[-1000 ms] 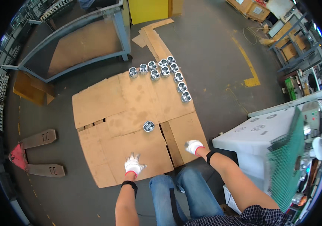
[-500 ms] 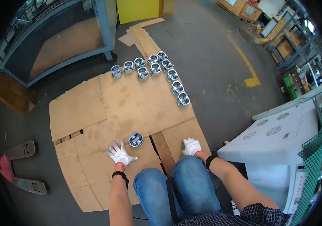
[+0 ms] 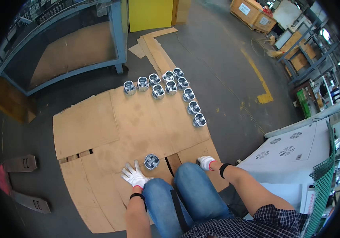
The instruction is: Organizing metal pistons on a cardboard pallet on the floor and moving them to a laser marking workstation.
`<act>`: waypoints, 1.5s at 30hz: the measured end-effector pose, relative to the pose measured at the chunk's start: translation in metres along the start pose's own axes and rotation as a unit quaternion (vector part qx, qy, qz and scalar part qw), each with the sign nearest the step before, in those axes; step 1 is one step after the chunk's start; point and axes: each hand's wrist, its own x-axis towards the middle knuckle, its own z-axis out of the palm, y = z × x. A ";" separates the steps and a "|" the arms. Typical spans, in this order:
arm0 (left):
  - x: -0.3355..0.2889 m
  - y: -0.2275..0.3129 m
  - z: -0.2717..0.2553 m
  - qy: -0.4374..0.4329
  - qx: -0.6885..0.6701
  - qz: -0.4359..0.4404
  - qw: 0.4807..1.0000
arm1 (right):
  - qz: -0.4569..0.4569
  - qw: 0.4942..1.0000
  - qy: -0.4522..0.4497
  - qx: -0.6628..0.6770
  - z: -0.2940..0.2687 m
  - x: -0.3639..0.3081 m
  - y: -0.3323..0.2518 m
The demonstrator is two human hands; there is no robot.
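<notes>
- Grey workshop floor fills the frame; flattened cardboard (image 3: 138, 131) covers its centre, a blue steel table (image 3: 66, 43) stands upper left.
- Ten metal pistons (image 3: 170, 87) sit grouped along the cardboard's upper edge.
- One lone piston (image 3: 151, 161) stands lower centre, just above the knees.
- Left hand (image 3: 133, 175), gloved, lies flat and spread beside it, gripping nothing.
- Right hand (image 3: 207, 162) rests on the cardboard, empty.
- Judgement: between pieces; next move calls for closing on the lone piston.
- Since the earlier frames, the view has shifted closer.
</notes>
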 end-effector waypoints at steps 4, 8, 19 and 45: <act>0.009 -0.016 0.023 0.015 -0.008 -0.007 1.000 | -0.032 0.997 0.068 -0.011 -0.064 -0.008 -0.015; 0.002 -0.009 0.013 0.030 -0.003 -0.002 1.000 | -0.051 0.885 0.446 -0.126 -0.163 -0.001 -0.002; -0.003 -0.005 -0.003 -0.013 0.011 -0.003 1.000 | 0.187 0.859 0.467 0.093 -0.192 0.108 0.017; -0.007 -0.013 0.002 0.008 -0.028 0.005 1.000 | -0.491 0.780 0.374 -0.103 -0.201 0.069 -0.269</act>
